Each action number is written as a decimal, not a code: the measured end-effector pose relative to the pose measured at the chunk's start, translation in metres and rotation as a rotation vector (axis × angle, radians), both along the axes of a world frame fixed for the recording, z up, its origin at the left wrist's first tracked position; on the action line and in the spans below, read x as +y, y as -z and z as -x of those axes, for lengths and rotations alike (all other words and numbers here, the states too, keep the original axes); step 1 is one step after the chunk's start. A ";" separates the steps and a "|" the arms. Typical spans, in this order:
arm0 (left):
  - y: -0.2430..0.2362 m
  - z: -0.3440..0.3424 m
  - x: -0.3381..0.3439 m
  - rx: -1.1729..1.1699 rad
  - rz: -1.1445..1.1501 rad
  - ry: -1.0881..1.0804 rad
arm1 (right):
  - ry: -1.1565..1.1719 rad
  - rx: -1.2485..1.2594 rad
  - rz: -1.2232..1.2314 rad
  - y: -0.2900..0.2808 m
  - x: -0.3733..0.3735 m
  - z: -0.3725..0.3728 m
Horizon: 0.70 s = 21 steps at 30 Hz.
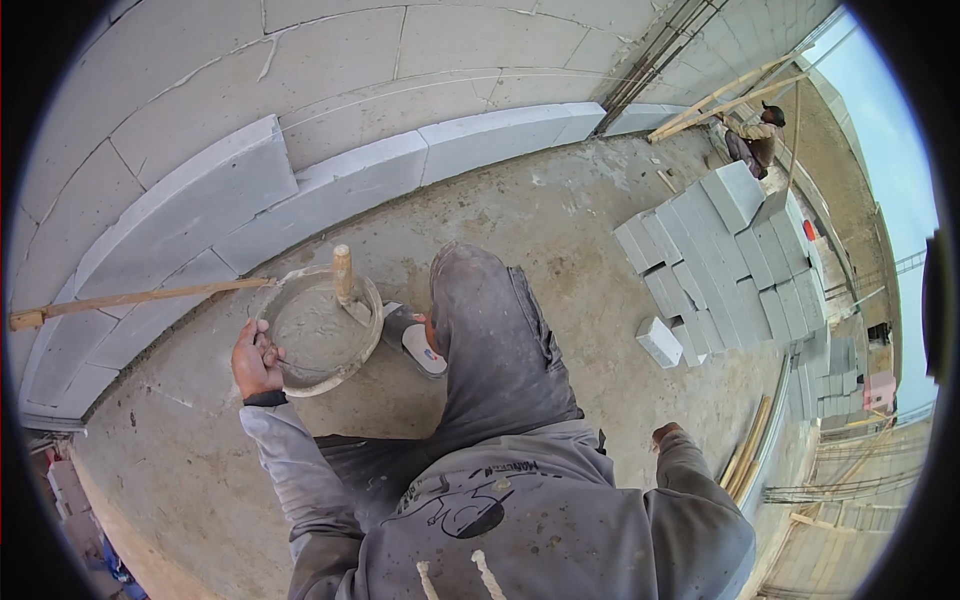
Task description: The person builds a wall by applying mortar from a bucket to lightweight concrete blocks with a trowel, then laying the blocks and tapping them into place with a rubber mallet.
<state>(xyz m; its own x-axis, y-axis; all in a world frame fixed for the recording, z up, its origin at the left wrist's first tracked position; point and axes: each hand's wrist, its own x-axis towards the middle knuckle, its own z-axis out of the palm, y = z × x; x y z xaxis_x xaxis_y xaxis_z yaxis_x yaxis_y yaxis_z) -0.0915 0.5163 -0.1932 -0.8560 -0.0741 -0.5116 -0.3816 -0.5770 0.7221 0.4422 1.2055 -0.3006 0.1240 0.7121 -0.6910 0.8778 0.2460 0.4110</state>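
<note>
A long wooden handle (130, 298) lies at the far left, reaching toward a round bucket (318, 330) of grey mortar on the concrete floor (560, 230); a second wooden handle (343, 274) stands upright in it. The left hand (256, 360) grips the bucket's near rim, fingers (270, 355) curled shut over it. A stack of pale grey blocks (725, 260) sits to the right. The right hand (665, 433) hangs by the hip, its fingers hidden, so their spread cannot be told.
</note>
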 end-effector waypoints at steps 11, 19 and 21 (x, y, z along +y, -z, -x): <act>0.054 -0.036 -0.028 0.036 -0.188 -0.074 | -1.137 0.292 -0.650 -0.152 0.058 0.318; 0.143 -0.041 -0.054 0.001 0.173 -0.352 | -1.698 1.116 -0.105 -0.246 -0.392 0.604; 0.193 -0.039 -0.051 0.029 0.300 -0.421 | -2.016 0.887 -0.171 -0.181 -0.441 0.626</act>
<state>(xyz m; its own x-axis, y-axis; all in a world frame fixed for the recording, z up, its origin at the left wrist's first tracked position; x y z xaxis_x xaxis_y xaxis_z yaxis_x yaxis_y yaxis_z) -0.0528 0.4651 -0.3864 -0.7344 -0.5546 -0.3913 -0.1382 -0.4422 0.8862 -0.1839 0.7645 -0.1197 -0.8599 -0.5053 -0.0723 -0.5040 0.8183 0.2763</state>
